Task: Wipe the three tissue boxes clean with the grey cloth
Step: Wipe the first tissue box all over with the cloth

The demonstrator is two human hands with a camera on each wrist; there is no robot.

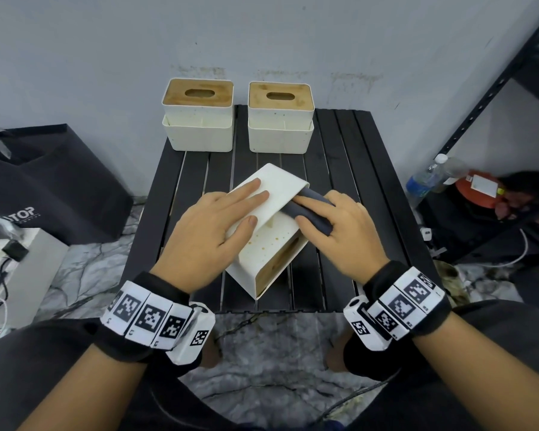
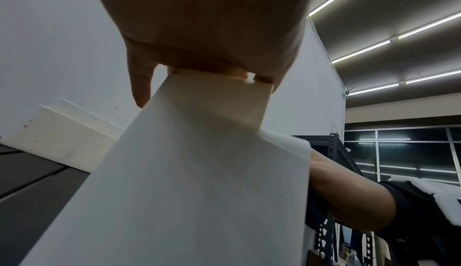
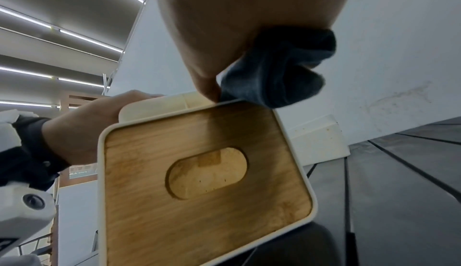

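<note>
On the black slatted desk (image 1: 339, 135) a white tissue box (image 1: 280, 231) lies tipped on its side near the front edge, its wooden lid (image 3: 199, 171) with the oval slot facing the person. The left hand (image 1: 212, 225) lies flat on the upturned side of the box, fingers straight and spread, the thumb resting against the top edge; in the left wrist view the palm (image 2: 207, 23) presses on the white wall of the box and hides most of the desk behind it. The right hand (image 1: 339, 225) is curled round the grey cloth (image 1: 311, 209), which is bunched into a roll and pressed against the upper right edge of the box; in the right wrist view the cloth (image 3: 276, 73) sits between the fingers and the rim above the lid. Small brown specks show on the box face between the two hands. At the back of the desk two more tissue boxes stand upright side by side, apart from each other, the left one (image 1: 198, 132) and the right one (image 1: 280, 135), both with wooden lids up. To the left of the desk a black bag (image 1: 50, 181) leans by the wall. To the right a dark metal rack (image 1: 486, 98) rises, with a clear water bottle (image 1: 427, 178) and a red round object (image 1: 476, 188) at its foot.
</note>
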